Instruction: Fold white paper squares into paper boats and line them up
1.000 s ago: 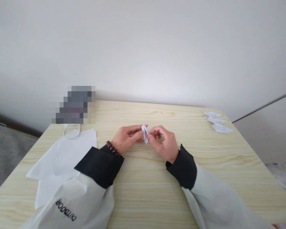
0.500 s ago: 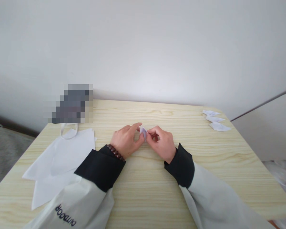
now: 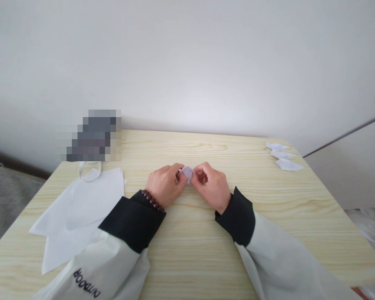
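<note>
A small piece of folded white paper (image 3: pixel 187 173) is held between both hands above the middle of the table. My left hand (image 3: pixel 166 182), with a dark beaded bracelet at the wrist, pinches its left side between thumb and fingers. On the other side, my right hand (image 3: pixel 212 183) grips the paper's right edge with thumb and fingertips. The paper's lower part is partly hidden by my thumbs. At the far right lie three folded white paper pieces (image 3: pixel 288 165), pointed at the ends and set in a column.
Loose white paper sheets (image 3: pixel 93 198) overlap on the left of the wooden table (image 3: pixel 187 258). A white ring-shaped loop (image 3: pixel 80 171) lies at their top, beside a blurred-out dark object (image 3: pixel 92 139). A pale wall (image 3: pixel 187 62) stands behind the table.
My left fingers have closed down onto the paper's left side. The paper now shows a wider, rounded top between my hands. My right hand has barely moved.
</note>
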A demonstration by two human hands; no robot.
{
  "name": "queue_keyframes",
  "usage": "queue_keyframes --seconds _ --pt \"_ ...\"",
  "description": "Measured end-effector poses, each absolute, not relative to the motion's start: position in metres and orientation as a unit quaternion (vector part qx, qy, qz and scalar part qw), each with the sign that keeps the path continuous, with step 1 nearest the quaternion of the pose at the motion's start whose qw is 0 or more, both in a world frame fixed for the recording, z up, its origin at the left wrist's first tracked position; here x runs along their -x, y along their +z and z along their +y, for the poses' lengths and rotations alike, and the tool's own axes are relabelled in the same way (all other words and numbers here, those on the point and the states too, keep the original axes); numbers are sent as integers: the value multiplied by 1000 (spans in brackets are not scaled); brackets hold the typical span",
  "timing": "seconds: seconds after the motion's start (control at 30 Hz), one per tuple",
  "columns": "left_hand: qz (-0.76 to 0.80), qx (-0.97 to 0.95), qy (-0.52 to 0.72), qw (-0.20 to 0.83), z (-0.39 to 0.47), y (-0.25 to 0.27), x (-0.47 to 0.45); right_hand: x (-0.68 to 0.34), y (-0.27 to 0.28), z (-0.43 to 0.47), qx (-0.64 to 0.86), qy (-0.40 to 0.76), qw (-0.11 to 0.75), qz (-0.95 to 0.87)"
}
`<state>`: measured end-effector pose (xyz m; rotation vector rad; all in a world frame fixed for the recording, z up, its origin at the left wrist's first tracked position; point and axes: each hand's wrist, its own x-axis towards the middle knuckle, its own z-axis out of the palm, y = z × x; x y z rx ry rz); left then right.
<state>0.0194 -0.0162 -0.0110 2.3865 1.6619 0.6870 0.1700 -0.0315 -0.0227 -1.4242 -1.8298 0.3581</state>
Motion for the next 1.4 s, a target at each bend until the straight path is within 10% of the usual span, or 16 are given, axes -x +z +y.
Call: queue_keyframes --seconds 0.67,1.4 --pt "421 -577 355 603 -5 -6 -9 -181 -25 -29 431 83 461 -771" --pt "400 -515 306 694 1 -1 1 -189 -25 -27 396 2 390 -831"
